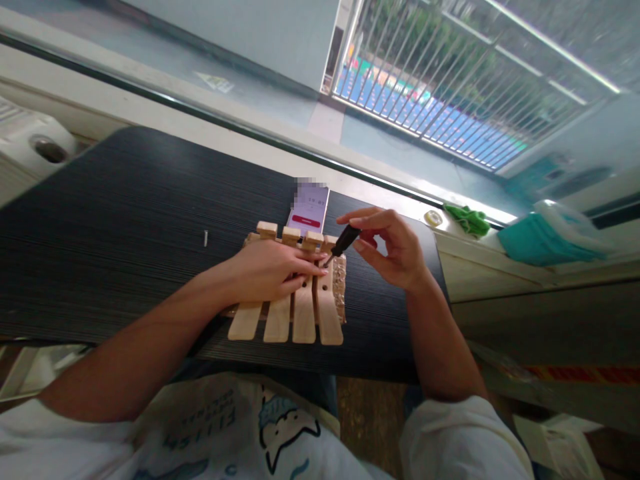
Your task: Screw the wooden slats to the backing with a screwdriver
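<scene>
My right hand grips the black handle of a screwdriver, which tilts down to the left. Its tip meets the rightmost of several pale wooden slats, near a dark hole. Across the slats lies my left hand, palm down with fingers stretched out, the fingertips close to the screwdriver's tip. Whether those fingertips touch a screw there is too small to tell. Short wooden blocks line the far end of the slats. Under the wood is a brown, wrinkled pad, partly covered.
A single screw lies on the black table to the left. Beyond the wood, a phone has its screen lit. On the window sill are a tape roll, a green cloth and a teal container.
</scene>
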Tool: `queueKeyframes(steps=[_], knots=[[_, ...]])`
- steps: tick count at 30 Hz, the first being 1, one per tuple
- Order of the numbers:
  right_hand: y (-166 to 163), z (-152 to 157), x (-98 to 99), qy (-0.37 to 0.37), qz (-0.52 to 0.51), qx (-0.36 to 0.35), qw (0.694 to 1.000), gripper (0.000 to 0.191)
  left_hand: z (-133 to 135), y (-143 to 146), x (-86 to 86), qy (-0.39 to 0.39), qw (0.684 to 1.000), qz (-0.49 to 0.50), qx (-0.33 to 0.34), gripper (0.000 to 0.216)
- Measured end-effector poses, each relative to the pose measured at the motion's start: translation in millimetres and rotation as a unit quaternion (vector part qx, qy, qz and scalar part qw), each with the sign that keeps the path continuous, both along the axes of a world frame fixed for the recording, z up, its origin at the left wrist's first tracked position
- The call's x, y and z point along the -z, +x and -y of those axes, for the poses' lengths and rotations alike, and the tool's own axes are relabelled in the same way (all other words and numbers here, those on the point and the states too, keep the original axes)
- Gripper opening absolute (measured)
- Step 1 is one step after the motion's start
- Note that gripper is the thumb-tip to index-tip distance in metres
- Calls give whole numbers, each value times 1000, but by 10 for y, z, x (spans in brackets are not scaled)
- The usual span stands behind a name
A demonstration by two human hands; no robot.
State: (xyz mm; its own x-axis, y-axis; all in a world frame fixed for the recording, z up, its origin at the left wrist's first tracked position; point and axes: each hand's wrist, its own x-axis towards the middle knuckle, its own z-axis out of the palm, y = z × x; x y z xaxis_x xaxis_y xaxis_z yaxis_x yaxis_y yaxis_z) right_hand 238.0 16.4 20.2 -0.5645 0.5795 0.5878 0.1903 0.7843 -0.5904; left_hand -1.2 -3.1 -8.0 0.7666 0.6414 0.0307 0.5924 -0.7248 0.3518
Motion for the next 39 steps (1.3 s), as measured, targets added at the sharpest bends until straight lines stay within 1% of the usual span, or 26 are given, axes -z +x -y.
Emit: queueKeyframes(steps=[2,5,7,9,15,18,22,28,33,39], knots=[[3,19,-20,-13,6,-5,1000,24,-1,0,1,-1,1000,2,0,47],[7,41,-9,-45,15,11,999,20,-1,0,5,-2,1000,3,0,46],[13,48,12,-66,22,30,997,20,1,-1,5,-1,1000,4,3,46],[18,49,22,-71,27,45,996,22,3,0,5,1,1000,5,2,45],[5,42,-80,-11,49,38,998,20,4,6,-4,-1,1000,-4,-2,45],[-2,36,-112,-7,45,40,998,18,4,3,-8,-5,1000,-8,-3,46],[-1,20,-78,-9,15,40,999,21,7,2,-11,-6,1000,-8,-1,46],[-13,0,-21,-24,-1,63,998,23,7,9,-19,0,1000,-11,-2,47],[-28,-13,31,-13,-25,69,997,26,7,-3,-4,-8,1000,0,-3,47],[-54,-26,76,-1,-22,86,996,28,7,1,-9,-5,1000,-7,-4,47]])
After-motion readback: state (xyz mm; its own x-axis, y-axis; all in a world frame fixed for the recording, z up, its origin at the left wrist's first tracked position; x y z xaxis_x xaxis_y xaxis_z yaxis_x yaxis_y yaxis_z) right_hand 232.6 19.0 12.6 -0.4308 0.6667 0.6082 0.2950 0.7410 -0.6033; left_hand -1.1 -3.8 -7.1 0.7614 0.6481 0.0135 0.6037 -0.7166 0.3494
